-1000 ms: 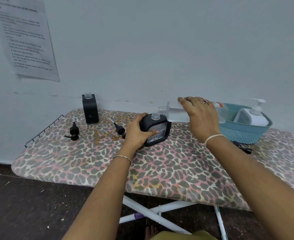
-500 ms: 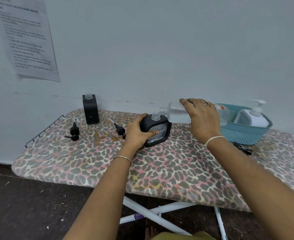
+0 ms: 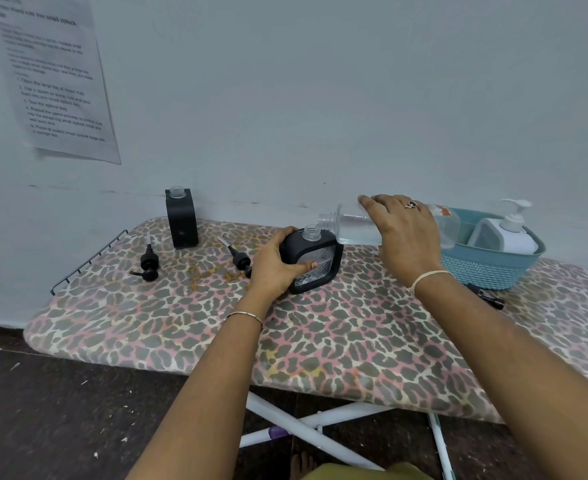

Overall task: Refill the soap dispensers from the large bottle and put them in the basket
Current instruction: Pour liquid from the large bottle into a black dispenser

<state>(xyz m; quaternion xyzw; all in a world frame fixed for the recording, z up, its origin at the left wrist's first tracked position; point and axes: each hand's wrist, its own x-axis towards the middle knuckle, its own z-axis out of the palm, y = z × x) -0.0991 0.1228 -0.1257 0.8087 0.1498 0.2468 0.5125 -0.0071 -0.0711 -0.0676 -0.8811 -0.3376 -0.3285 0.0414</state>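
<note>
My left hand [image 3: 274, 266] grips a black soap dispenser [image 3: 316, 259] with a clear front, tilted on the ironing board, its neck uncapped. My right hand [image 3: 405, 233] holds the large clear bottle [image 3: 354, 226] nearly level, its open mouth just above and right of the dispenser's neck. A second black dispenser [image 3: 181, 218] stands uncapped at the back left. Two black pump heads [image 3: 148, 263] [image 3: 238, 258] lie on the board. The teal basket [image 3: 486, 271] at the right holds a white pump dispenser [image 3: 507, 233].
The leopard-print board [image 3: 320, 334] stands against a pale wall, with a wire rack [image 3: 84, 261] at its left end. A small black object [image 3: 486, 296] lies in front of the basket. A printed sheet [image 3: 53, 77] hangs on the wall.
The large bottle's mouth has dipped slightly and drawn back a little to the right above the dispenser's neck. My left hand has kept its grip on the dispenser.
</note>
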